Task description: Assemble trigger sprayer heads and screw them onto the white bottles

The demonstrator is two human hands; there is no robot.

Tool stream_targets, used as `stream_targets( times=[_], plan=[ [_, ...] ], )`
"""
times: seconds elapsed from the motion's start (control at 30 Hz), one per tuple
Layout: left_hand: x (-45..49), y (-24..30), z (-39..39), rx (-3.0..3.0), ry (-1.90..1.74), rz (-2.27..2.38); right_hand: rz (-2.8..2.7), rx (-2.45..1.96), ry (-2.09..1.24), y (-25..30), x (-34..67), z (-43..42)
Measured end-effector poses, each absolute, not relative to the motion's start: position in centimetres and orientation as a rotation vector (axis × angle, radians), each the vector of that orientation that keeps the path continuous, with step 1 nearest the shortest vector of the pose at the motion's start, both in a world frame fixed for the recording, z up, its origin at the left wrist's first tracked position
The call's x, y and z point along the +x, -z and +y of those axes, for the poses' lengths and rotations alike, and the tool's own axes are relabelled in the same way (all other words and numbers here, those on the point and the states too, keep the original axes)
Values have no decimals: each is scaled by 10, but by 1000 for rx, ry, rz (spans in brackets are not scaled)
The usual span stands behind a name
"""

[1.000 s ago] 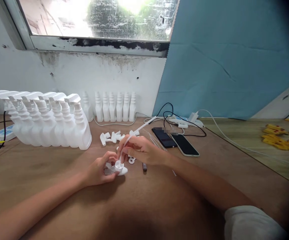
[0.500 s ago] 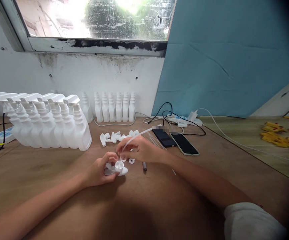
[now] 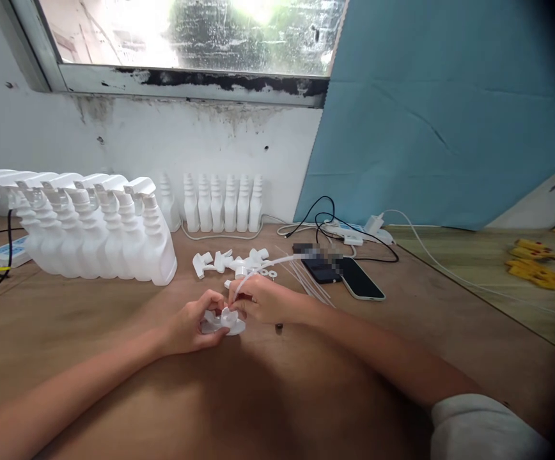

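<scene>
Head cam: left hand (image 3: 195, 326) is curled snugly around a white spray top (image 3: 235, 328) around the middle of the worktop (image 3: 114, 409), and the right hand (image 3: 265, 299) is pinching a thin bendy tube (image 3: 270, 263) right next to it. Compared with half a second ago, that right hand's dropped a bit lower and now covers most of the little dark stick (image 3: 279, 327).

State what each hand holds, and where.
The left hand holds a white spray head by its body; the right hand pinches a tube near its lower end.
</scene>
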State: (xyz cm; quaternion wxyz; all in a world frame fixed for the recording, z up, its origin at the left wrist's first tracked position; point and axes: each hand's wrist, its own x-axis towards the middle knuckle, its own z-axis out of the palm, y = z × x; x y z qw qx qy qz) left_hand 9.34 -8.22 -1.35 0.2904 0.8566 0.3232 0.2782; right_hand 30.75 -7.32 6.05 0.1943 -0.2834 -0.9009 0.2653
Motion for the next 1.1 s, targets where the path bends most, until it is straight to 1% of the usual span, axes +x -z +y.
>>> stream_targets(
  times=[0.1, 0.17, 0.53, 0.73, 0.8, 0.87, 1.0, 1.1],
  plan=[
    [92, 15, -82, 2302, -751, 855, -2488, -852, -872, -59, 307, -74],
    [92, 16, -82, 2316, -750, 848, -2492, -828, -888, -57, 306, -74],
    [92, 12, -82, 2256, -702, 852, -2612, -714, -681, -43, 305, -70],
    [96, 2, -86, 2090, -780, 920, -2550, -887, -650, -42, 311, -63],
    [98, -4, -85, 2018, -803, 893, -2488, -957, -495, -44, 321, -66],
    [104, -11, -82, 1887, -825, 835, -2436, -941, -253, -46, 335, -75],
    [133, -29, -72, 1477, -788, 660, -2567, -672, 279, -50, 362, -97],
    [166, -46, -62, 1426, -659, 530, -2521, -641, 584, -45, 380, -101]
  ],
)
